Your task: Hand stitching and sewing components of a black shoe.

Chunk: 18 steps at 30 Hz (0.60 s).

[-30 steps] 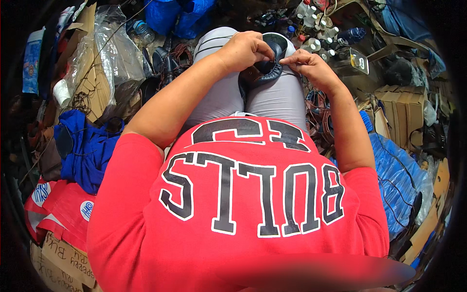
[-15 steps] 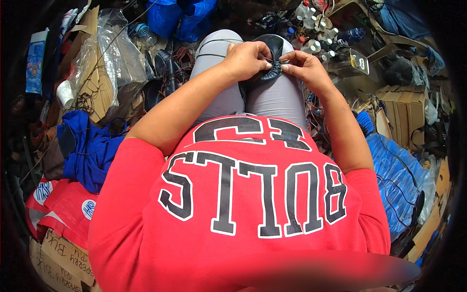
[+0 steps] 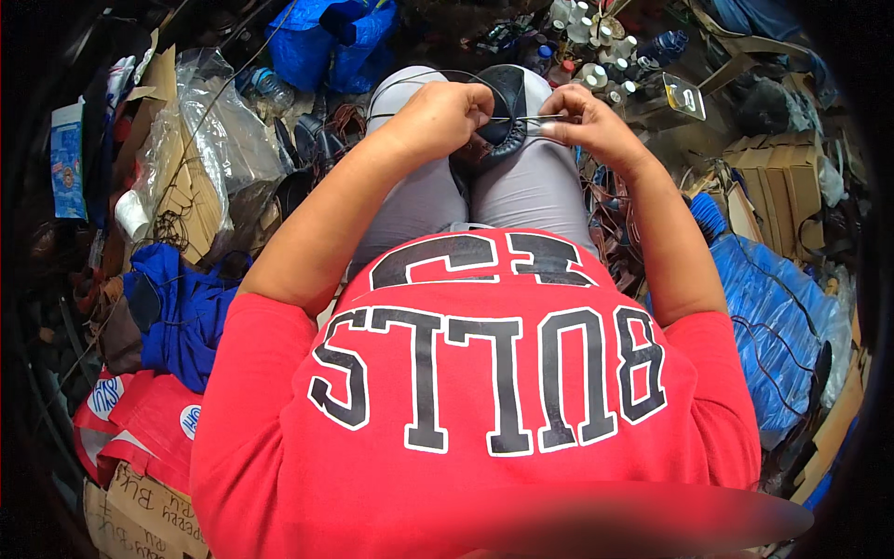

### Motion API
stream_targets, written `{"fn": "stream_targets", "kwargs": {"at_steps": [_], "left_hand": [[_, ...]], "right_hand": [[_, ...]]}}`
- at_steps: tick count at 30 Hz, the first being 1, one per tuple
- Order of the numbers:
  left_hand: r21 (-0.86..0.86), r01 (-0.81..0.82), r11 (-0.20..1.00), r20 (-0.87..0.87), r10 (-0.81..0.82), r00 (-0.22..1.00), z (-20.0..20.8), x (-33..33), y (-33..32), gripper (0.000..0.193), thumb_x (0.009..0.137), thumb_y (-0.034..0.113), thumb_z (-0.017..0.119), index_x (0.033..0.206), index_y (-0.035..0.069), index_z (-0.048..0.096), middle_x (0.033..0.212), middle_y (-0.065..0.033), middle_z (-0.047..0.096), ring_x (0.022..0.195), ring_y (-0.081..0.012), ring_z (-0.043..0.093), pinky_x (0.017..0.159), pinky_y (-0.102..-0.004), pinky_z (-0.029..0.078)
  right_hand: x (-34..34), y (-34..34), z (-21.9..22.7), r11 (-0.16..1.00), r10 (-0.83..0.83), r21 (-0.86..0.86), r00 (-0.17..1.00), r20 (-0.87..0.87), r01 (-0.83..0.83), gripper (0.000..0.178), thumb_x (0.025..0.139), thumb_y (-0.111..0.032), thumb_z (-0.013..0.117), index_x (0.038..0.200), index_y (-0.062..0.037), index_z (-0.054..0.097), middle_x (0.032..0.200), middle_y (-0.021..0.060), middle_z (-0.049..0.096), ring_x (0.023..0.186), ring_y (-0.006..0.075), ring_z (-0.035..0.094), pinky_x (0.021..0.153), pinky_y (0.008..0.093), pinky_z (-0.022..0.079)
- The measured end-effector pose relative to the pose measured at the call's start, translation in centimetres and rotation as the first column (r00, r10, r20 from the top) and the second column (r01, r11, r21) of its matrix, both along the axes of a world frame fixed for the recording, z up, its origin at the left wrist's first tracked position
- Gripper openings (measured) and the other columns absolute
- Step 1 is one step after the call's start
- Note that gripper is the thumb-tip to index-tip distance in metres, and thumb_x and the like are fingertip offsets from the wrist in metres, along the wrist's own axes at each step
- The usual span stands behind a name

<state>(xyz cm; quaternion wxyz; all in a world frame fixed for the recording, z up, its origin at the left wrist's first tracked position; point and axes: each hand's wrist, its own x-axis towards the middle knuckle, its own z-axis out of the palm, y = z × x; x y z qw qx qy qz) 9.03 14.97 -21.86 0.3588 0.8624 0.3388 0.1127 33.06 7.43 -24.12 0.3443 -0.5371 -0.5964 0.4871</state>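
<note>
A black leather piece with a gathered, puckered edge (image 3: 507, 143), looking like a shoe upper, lies across my knees. My left hand (image 3: 438, 119) is closed in a pinch just left of it, on a dark thread that runs to the leather. On the other side my right hand (image 3: 596, 129) pinches thin strands leading out of the same edge. Between the two hands the thread is drawn nearly straight across the leather. A loop of it arcs over my left knee. Whether a needle is in either pinch is too small to tell.
Blue bags (image 3: 340, 42) stand beyond my left knee. Several small bottles (image 3: 596, 74) cluster past my right knee. Clear plastic and cardboard (image 3: 200, 177) lie at left, near blue cloth (image 3: 182, 307). At right are stacked cardboard pieces (image 3: 778, 191) and a blue plastic bundle (image 3: 768, 317).
My hands have moved apart from the leather's gathered edge, the left one to the left, the right one slightly right. Thread now stretches between them. The view has shifted slightly.
</note>
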Motion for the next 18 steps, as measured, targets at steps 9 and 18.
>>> {"fn": "stream_targets", "kwargs": {"at_steps": [9,18], "left_hand": [[-0.011,0.135,0.991,-0.052,-0.136,0.989,0.2,1.3,0.1,0.017,0.085,0.011,0.053,0.099,0.004,0.061,0.084,-0.0168,0.065,0.078,-0.0308,0.064,0.070,-0.0361,0.049],[0.135,0.224,0.965,-0.143,-0.204,0.968,-0.9,1.4,0.7,0.013,0.083,0.013,0.052,0.091,0.004,0.058,0.082,-0.0192,0.063,0.080,-0.0379,0.059,0.068,-0.0439,0.046]], "right_hand": [[3.3,0.8,3.5,0.995,-0.066,0.088,0.975,0.213,0.048,0.016,0.079,-0.017,0.065,0.083,-0.0034,0.058,0.091,-0.0001,0.049,0.088,0.0105,0.050,0.078,0.0243,0.040],[-0.7,1.5,4.3,0.810,-0.002,0.350,0.593,0.805,-0.471,0.010,0.080,-0.019,0.058,0.086,-0.0115,0.061,0.083,0.0062,0.062,0.088,0.0257,0.058,0.078,0.0376,0.041]]}}
